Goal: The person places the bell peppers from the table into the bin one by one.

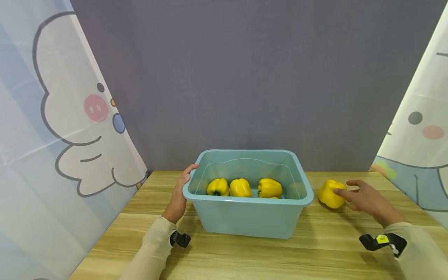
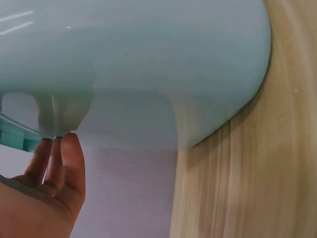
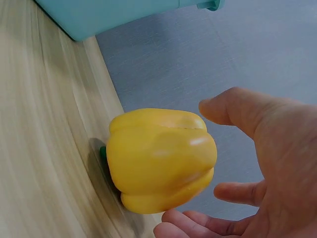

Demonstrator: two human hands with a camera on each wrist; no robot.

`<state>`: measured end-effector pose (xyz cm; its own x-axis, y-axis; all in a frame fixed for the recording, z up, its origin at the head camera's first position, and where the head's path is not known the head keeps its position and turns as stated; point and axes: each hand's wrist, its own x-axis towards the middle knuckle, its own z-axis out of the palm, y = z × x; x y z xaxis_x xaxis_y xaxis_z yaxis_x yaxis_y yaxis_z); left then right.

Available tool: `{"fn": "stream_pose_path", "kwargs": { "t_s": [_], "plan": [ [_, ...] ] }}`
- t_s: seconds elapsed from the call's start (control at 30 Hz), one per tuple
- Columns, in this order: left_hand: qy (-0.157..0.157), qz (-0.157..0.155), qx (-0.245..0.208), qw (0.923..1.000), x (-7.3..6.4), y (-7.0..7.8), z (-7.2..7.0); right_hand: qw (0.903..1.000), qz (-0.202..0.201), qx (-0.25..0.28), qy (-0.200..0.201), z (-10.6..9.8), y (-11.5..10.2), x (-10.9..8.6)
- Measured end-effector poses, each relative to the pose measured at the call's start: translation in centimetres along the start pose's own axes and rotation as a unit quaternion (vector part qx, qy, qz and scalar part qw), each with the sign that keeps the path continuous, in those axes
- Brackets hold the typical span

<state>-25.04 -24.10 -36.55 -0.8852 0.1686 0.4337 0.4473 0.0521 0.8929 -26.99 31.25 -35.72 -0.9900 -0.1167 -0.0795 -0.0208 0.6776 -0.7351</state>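
A yellow bell pepper [image 1: 330, 193] sits on the table, to the right of the light blue plastic bin [image 1: 245, 217]. My right hand [image 1: 367, 200] reaches around this pepper [image 3: 161, 158] with fingers and thumb spread, not gripping it. Its green stem faces down against the wood in the right wrist view. At the bin's left side, my left hand [image 1: 178, 196] touches the outer wall near the rim, fingers fairly straight. Fingertips meet the bin [image 2: 148, 64] in the left wrist view. Several yellow peppers lie inside the bin, among them one pepper [image 1: 240, 188] in the middle; the front wall partly hides them.
The bin stands on a wood-grain table [image 1: 227, 256]. A grey backdrop [image 1: 259, 77] rises behind it. Cartoon-printed curtains flank the table, the left curtain [image 1: 52, 186] and the right curtain [image 1: 420, 155]. Each wrist wears a black strap with a camera mount.
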Motion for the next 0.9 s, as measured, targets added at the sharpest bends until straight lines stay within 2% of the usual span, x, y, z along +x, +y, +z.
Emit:
{"fn": "stream_pose_path", "kwargs": {
  "t_s": [0.23,0.6,0.9],
  "plan": [
    [0.004,-0.007,-0.010,0.9999,0.0,0.2,0.1,1.0000,0.000,-0.008,0.003,0.3,0.3,0.2],
    [-0.005,-0.020,-0.008,0.9998,0.1,1.0,-0.2,0.9994,-0.025,-0.017,0.016,0.9,0.6,0.2],
    [-0.008,-0.026,0.022,0.9994,0.0,1.1,-0.5,0.9989,-0.029,-0.035,0.012,1.2,0.9,0.2]
  ]
}}
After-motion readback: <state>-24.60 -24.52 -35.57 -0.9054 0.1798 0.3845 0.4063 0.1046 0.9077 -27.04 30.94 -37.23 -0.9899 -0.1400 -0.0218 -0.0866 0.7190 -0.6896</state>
